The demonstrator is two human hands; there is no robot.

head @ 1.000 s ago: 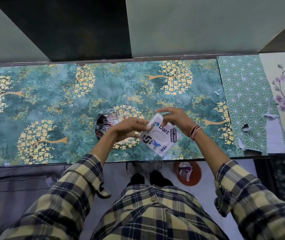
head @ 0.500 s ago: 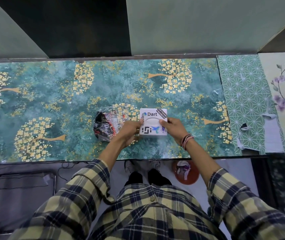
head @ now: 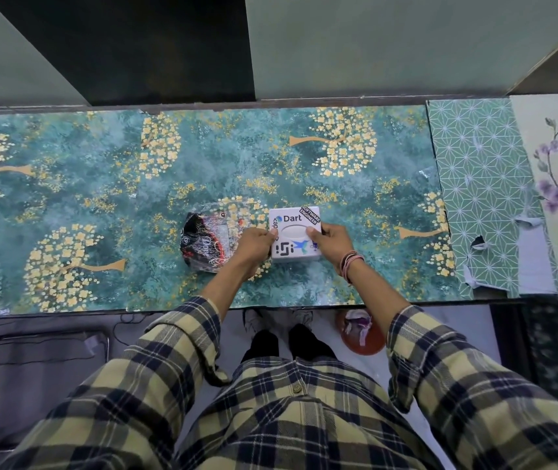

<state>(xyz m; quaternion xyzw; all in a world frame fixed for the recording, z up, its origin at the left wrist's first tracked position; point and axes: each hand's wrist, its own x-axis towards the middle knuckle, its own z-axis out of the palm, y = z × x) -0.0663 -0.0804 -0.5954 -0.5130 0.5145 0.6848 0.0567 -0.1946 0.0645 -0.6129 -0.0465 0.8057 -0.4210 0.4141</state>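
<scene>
A white square box (head: 294,234) with stickers reading "Dart" and "Software Engineer" sits flat on the teal floral table (head: 101,198), near its front edge. My left hand (head: 254,244) grips the box's left side. My right hand (head: 330,240) grips its right side, thumb on the top face. An oval opening shows in the middle of the box's top.
A crumpled black, red and clear plastic wrapper (head: 204,245) lies just left of my left hand. Green patterned and floral sheets (head: 481,184) cover the table's right end. An orange bin (head: 360,334) stands on the floor below the table edge.
The box was tilted in the air between my hands a second ago; it now lies flat on the table, with both hands still on its sides.
</scene>
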